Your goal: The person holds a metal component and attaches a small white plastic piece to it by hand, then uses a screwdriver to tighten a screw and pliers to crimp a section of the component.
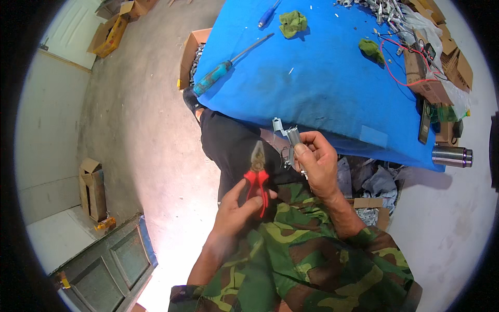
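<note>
My left hand [232,214] is wrapped round the red handles of a pair of pliers [257,176], whose jaws point away from me over my dark trousers. In my right hand [321,165] is a small silver metal part [293,137], pinched between thumb and fingers just off the table's near edge. A bent, box-like piece sticks out at its upper left end, and thin wire-like bits hang beside it. The pliers and the metal part are apart. My palm and fingers hide the lower portion of the part.
On the blue-covered table [312,93] lie a large screwdriver [214,78], a smaller blue screwdriver [266,17] and green cloths [293,23]. Metal parts [382,11] are heaped at the far right. A steel flask [450,156] lies at the right corner. A carton [193,39] stands beyond the left edge.
</note>
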Motion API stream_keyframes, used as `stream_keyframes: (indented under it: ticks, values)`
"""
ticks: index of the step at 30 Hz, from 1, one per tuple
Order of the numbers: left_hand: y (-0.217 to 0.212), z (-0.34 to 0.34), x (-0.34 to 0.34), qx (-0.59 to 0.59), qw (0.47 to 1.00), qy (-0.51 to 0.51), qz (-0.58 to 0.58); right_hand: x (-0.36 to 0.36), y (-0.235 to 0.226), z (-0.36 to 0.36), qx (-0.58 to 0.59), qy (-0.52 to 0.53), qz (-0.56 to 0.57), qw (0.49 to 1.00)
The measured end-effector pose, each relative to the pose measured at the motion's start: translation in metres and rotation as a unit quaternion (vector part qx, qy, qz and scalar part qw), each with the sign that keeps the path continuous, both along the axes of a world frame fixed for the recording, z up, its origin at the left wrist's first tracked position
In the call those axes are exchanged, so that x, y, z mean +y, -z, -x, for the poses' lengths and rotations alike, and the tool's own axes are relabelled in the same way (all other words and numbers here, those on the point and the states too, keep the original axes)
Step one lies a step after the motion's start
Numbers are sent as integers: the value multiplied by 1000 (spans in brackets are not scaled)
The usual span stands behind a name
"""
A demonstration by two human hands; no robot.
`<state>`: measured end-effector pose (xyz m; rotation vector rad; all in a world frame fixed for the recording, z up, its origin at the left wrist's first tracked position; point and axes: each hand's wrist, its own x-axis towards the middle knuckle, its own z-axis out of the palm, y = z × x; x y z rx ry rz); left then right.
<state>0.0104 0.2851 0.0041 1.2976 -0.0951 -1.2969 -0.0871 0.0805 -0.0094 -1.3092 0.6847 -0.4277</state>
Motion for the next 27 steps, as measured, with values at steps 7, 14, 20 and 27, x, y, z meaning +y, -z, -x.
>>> stream_keyframes:
  ticks: [7,14,20,27]
  values:
    - [-4,3,5,95,994,-42,43,0,-1,-3,0,-27,-119,992]
    - [3,-3,10,-182,981,61,-33,0,1,-5,6,-47,-137,989]
    - [5,-14,10,-399,910,110,-21,1,2,-1,9,-73,-113,991]
    - [-1,-24,11,-452,883,125,6,0,-4,0,23,-114,-68,991]
